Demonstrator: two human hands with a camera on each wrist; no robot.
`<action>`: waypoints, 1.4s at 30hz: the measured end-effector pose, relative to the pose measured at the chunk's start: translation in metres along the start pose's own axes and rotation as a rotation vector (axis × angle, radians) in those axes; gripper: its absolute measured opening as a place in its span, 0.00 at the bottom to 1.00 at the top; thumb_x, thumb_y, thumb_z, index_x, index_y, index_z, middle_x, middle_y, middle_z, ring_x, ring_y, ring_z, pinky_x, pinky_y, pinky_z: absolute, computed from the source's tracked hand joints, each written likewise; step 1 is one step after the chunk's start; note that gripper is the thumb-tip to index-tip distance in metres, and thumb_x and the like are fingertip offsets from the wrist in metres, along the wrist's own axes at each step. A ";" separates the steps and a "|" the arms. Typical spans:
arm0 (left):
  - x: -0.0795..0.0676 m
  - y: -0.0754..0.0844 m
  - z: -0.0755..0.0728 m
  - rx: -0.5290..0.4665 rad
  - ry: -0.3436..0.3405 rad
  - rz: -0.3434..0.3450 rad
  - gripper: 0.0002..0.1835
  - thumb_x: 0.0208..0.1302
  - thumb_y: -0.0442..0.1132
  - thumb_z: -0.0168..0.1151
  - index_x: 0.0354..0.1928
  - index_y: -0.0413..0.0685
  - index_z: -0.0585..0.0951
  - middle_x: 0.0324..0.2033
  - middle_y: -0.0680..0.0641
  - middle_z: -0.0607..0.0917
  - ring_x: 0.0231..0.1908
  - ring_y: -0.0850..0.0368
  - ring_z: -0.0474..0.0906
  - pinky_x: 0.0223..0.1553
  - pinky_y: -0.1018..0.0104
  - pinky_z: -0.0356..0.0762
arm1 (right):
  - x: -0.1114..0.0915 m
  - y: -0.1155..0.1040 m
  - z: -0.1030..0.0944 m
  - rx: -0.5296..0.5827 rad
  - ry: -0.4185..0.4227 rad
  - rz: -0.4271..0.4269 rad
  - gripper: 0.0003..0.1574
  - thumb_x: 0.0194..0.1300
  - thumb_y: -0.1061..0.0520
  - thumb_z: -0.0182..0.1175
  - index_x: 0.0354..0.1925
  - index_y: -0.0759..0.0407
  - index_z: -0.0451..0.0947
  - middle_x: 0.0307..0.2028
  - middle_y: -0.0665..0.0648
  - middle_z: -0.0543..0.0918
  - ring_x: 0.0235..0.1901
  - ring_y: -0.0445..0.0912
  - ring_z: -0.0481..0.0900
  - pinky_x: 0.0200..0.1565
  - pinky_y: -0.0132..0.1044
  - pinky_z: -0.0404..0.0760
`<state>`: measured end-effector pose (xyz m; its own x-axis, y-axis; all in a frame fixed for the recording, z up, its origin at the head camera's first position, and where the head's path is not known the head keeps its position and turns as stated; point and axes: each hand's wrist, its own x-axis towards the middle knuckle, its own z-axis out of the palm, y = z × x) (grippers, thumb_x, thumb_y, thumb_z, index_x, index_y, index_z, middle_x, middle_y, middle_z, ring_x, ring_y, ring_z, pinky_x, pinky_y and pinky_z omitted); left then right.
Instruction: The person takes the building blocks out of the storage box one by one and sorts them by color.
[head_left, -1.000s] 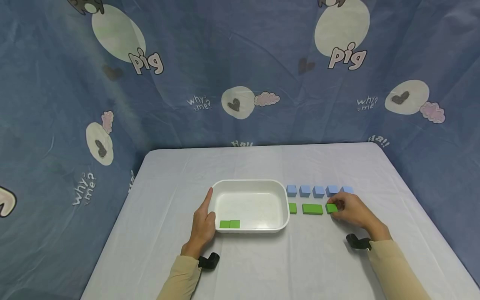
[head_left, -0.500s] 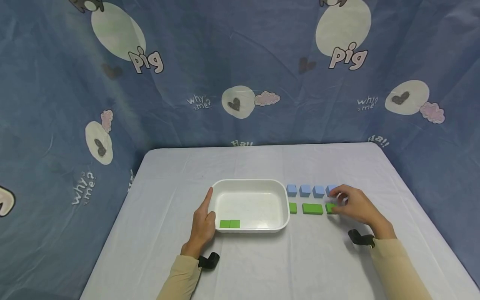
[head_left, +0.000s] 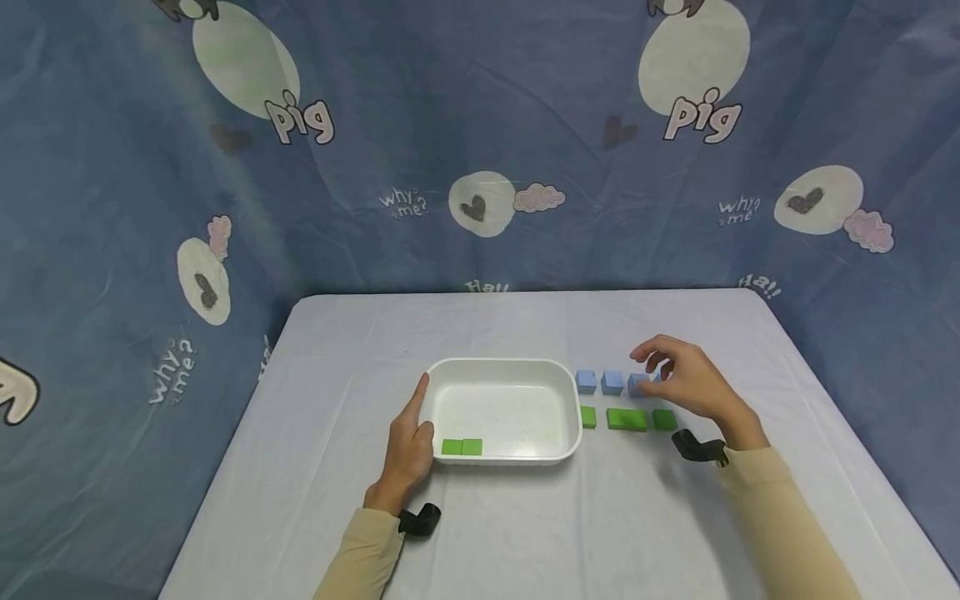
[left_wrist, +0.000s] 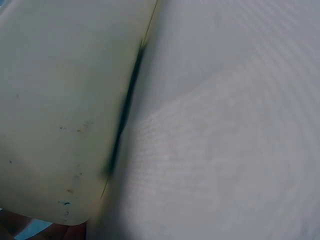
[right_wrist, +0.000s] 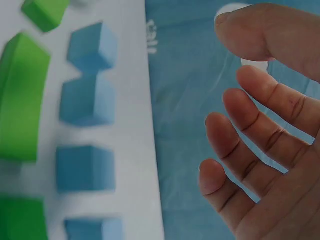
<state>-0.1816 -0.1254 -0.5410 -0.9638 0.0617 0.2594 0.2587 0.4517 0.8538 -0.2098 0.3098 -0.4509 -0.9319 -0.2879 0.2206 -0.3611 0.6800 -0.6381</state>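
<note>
A white tray [head_left: 504, 362] stands mid-table, two small green blocks [head_left: 462, 447] lying in its near left corner. Along its left side my left hand [head_left: 406, 450] rests with a straight index finger, thumb against the rim; the other fingers are hidden. In the left wrist view the tray wall [left_wrist: 60, 115] fills the left part. Over the row of blue cubes [head_left: 612, 382] hovers my right hand [head_left: 693, 379], fingers apart and holding nothing, covering part of the row. Below that row lie a long green block [head_left: 626, 420] and a short green block [head_left: 664, 420].
Another green block [head_left: 589, 417] lies by the tray's right wall, partly hidden. Blue cubes and green blocks sit in two rows right of the tray. A white cloth [head_left: 510, 533] covers the table, and a blue printed curtain [head_left: 420, 100] hangs behind and at the sides.
My right hand has let go of the rightmost green block, which stays in its row, and has risen away over the blue cubes. My left hand keeps its place at the tray.
</note>
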 end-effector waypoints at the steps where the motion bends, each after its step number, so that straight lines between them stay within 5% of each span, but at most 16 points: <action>1: 0.000 0.000 0.000 0.001 -0.001 -0.001 0.41 0.59 0.23 0.40 0.79 0.38 0.55 0.77 0.40 0.60 0.76 0.46 0.54 0.75 0.48 0.51 | 0.004 -0.002 0.002 0.006 -0.001 -0.009 0.22 0.53 0.64 0.76 0.48 0.57 0.83 0.42 0.54 0.84 0.39 0.55 0.81 0.41 0.48 0.83; 21: 0.004 0.000 -0.002 0.005 0.003 0.028 0.41 0.57 0.23 0.40 0.78 0.33 0.55 0.76 0.36 0.60 0.76 0.42 0.54 0.75 0.47 0.51 | 0.070 -0.058 0.046 0.144 -0.090 -0.228 0.21 0.53 0.62 0.76 0.46 0.54 0.84 0.42 0.49 0.83 0.39 0.49 0.80 0.38 0.49 0.83; 31: 0.001 -0.002 0.000 0.006 0.013 0.012 0.41 0.58 0.24 0.41 0.79 0.36 0.55 0.76 0.38 0.60 0.75 0.47 0.55 0.75 0.49 0.52 | 0.094 -0.078 0.076 0.180 -0.159 -0.258 0.19 0.54 0.61 0.75 0.46 0.55 0.84 0.41 0.49 0.83 0.39 0.52 0.80 0.39 0.50 0.82; 42: -0.001 -0.001 0.000 -0.004 0.009 0.004 0.41 0.59 0.23 0.41 0.79 0.37 0.54 0.76 0.38 0.60 0.76 0.45 0.54 0.75 0.49 0.51 | 0.109 -0.100 0.114 0.172 -0.286 -0.284 0.19 0.55 0.59 0.74 0.47 0.54 0.84 0.42 0.53 0.84 0.40 0.50 0.81 0.39 0.40 0.81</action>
<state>-0.1812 -0.1259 -0.5419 -0.9622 0.0556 0.2665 0.2625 0.4481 0.8546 -0.2719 0.1338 -0.4468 -0.7408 -0.6390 0.2071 -0.5682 0.4316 -0.7006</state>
